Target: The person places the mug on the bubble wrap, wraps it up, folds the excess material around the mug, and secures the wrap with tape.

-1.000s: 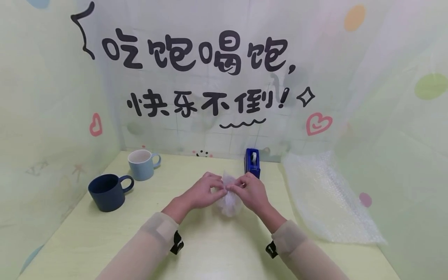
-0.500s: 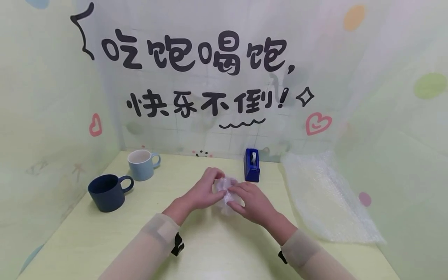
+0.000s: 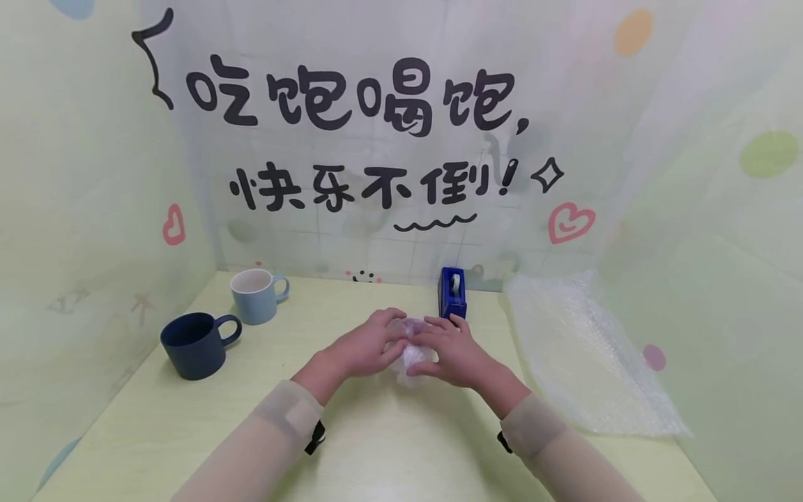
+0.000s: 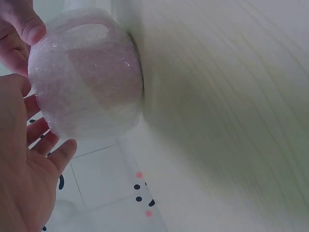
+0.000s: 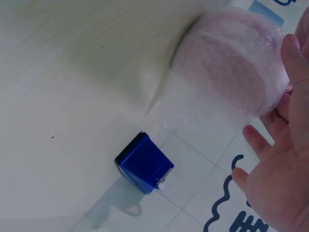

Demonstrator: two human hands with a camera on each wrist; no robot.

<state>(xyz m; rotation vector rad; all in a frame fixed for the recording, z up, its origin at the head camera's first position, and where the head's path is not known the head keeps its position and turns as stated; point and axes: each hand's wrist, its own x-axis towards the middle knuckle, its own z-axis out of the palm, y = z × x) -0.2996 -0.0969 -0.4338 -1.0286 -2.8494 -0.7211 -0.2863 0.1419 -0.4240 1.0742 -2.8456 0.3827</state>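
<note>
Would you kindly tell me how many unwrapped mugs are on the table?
2: the navy mug at the left of the table, and the light blue mug behind it, slightly right. The wrapped pinkish item is not counted; none seems hidden.

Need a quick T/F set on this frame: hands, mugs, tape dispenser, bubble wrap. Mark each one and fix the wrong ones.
1. The dark blue mug and the light blue mug both stand upright. True.
2. The light blue mug is nearer the person than the dark blue mug. False: the dark blue mug is nearer.
3. The left hand and the right hand are both at the wrapped pink mug. True.
4. In the head view, the bubble wrap sheet lies to the right of the blue tape dispenser. True.
5. The right hand is gripping the blue tape dispenser. False: it is at the wrapped pink mug; the right wrist view shows the dispenser standing apart.
</note>
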